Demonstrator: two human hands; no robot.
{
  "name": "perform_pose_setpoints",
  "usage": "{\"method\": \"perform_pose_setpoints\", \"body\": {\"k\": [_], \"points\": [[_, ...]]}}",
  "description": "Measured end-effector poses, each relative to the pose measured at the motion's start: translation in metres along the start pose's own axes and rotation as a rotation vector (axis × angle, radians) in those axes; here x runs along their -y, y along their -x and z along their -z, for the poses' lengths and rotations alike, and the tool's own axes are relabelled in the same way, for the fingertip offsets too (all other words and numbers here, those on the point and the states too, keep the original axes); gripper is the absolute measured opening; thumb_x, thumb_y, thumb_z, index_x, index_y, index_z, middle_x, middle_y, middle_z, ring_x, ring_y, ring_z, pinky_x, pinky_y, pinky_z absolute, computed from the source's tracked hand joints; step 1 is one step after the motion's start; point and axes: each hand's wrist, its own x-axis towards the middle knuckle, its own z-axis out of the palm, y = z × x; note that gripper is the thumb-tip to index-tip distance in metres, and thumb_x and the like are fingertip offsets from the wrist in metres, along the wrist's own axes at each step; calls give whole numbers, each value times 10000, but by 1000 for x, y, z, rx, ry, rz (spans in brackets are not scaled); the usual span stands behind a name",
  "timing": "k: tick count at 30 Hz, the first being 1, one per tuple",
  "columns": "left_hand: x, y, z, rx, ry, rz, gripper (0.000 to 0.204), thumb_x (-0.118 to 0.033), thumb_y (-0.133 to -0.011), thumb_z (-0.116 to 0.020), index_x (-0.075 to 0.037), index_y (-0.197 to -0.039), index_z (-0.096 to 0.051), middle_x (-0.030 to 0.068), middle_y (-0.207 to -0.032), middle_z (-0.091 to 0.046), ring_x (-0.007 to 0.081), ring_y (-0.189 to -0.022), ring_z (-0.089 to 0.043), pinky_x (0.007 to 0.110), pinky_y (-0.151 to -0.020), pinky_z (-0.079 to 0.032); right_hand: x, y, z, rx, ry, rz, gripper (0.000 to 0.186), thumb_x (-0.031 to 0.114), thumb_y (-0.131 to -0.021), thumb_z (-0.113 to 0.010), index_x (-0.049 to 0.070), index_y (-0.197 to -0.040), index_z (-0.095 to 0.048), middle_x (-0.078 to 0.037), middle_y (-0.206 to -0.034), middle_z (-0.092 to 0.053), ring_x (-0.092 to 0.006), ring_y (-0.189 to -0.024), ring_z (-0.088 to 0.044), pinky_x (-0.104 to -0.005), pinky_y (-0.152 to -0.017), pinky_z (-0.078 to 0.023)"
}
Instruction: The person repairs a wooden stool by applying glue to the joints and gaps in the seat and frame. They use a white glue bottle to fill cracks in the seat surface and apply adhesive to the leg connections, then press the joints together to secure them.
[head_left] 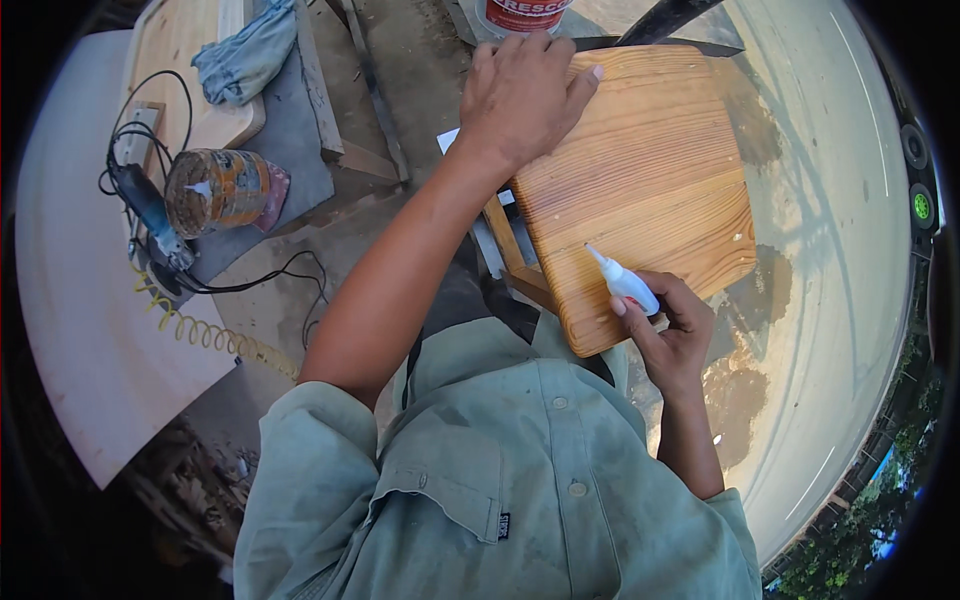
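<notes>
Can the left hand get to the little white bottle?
Probably yes: the left hand rests at the far end of the wooden board, with nothing standing between. But the right hand holds the white bottle, so it might need to let go.

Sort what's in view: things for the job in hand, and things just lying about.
In hand: white nozzle bottle, in the right hand; varnished wooden panel, under the left hand.

Apparently lying about: blue cloth; stained jar; corded power tool; yellow coiled hose; red tub.
</notes>
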Motion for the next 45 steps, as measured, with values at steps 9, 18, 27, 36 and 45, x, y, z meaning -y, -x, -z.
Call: {"method": "perform_pose_setpoints", "body": {"k": [9, 18, 27, 36, 45], "points": [[-1, 1, 0, -125, 132, 73, 380, -396, -943, -597, -32, -997, -693, 140, -927, -684, 307, -942, -655, 453, -878, -490, -17, -13, -5, 11, -1, 187, 251, 38, -765, -834, -13, -975, -708, -76, -800, -682, -113, -670, -597, -230, -562, -433], [-2, -4, 17, 3, 284, 135, 290, -274, -938, -570, 14, -924, -597, 170, -893, -617, 345, -930, -608, 479, -862, -463, -17, -22, -6, 77, 133, 323, 291, 22, -711, -849, -26, -962, -710, -117, -797, -682, -210, -680, -632, -296, -601, -480], [-1, -4, 14, -45, 317, 128, 254, -253, -922, -585, 0, -916, -608, 144, -882, -616, 315, -924, -609, 456, -848, -466, -16, -30, -3, 148, 136, 335, 312, 24, -691, -857, -20, -959, -702, -117, -774, -683, -226, -655, -639, -309, -604, -485], [0, -3, 13, -61, 304, 117, 245, -251, -933, -574, -7, -929, -592, 146, -878, -612, 309, -922, -605, 450, -851, -463, -17, -33, -1, 178, 147, 330, 306, 32, -677, -853, -9, -937, -698, -112, -778, -688, -221, -641, -641, -305, -598, -476], [1, -3, 15, -33, 298, 116, 253, -255, -943, -565, -7, -899, -579, 148, -853, -600, 306, -894, -600, 449, -844, -465, -16, -34, -2, 186, 154, 322, 290, 38, -670, -847, -8, -919, -707, -110, -768, -685, -212, -629, -635, -302, -585, -466]]}}
